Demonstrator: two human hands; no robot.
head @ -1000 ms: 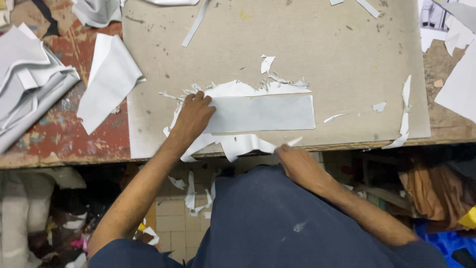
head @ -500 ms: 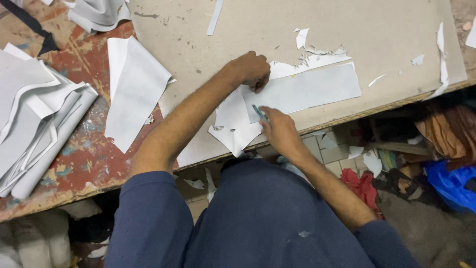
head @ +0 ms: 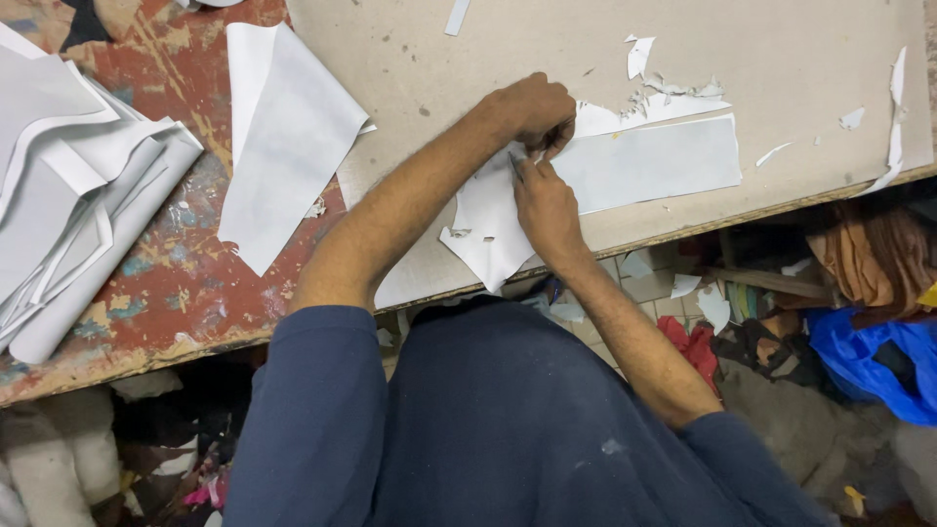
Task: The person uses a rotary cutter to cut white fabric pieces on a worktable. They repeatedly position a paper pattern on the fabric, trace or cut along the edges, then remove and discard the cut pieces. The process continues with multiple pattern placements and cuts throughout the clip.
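Both hands, left hand [head: 535, 107] and right hand [head: 547, 207], pinch the white sheet [head: 644, 161], seemingly gripping a blade.

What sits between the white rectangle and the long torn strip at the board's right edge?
Head view: mostly bare board, with one small white scrap between rectangle and strip.

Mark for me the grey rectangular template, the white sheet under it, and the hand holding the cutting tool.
grey rectangular template [head: 654, 161], head view, middle of its flat face.
white sheet [head: 488, 229], head view, the loose part hanging toward the board's edge.
right hand [head: 547, 205], head view, back of the hand.
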